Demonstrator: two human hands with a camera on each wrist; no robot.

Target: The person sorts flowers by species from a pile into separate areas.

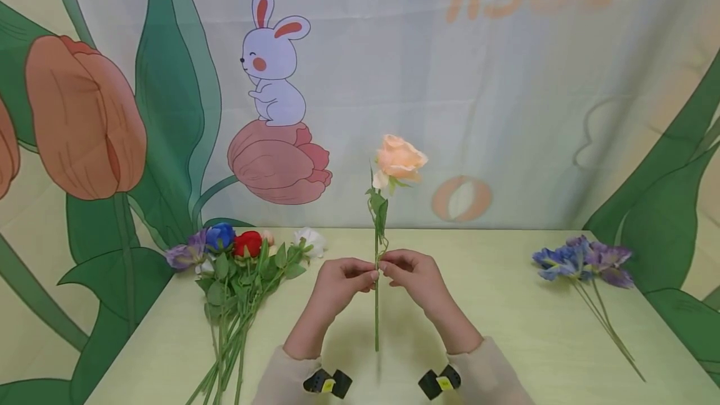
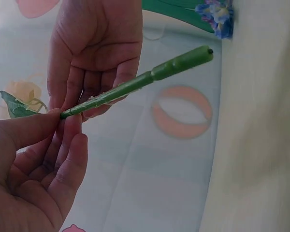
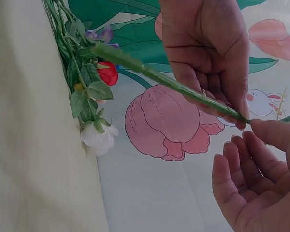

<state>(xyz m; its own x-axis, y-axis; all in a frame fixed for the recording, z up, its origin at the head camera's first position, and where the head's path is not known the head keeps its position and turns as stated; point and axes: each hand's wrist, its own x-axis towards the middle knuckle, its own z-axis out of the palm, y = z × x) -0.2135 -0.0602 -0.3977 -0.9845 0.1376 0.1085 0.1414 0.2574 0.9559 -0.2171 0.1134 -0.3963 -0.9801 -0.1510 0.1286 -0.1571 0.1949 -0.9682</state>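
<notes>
An artificial peach rose (image 1: 400,158) stands upright over the middle of the table, its bloom at the top and green leaves (image 1: 379,208) just below. My left hand (image 1: 344,281) pinches its stem (image 1: 377,317) between thumb and fingertips from the left. From the other side my right hand (image 1: 415,277) pinches the same stem at nearly the same height, the two hands' fingertips close together. In the left wrist view the lower stem (image 2: 135,84) juts past both hands to a blunt cut end. The right wrist view shows that bare stem (image 3: 183,89) too.
On the table's left lies a bunch of artificial flowers (image 1: 236,286), with blue, red, white and purple blooms. Blue and purple flowers (image 1: 585,261) lie at the right on thin stems. A printed curtain (image 1: 382,80) hangs behind the table (image 1: 478,305).
</notes>
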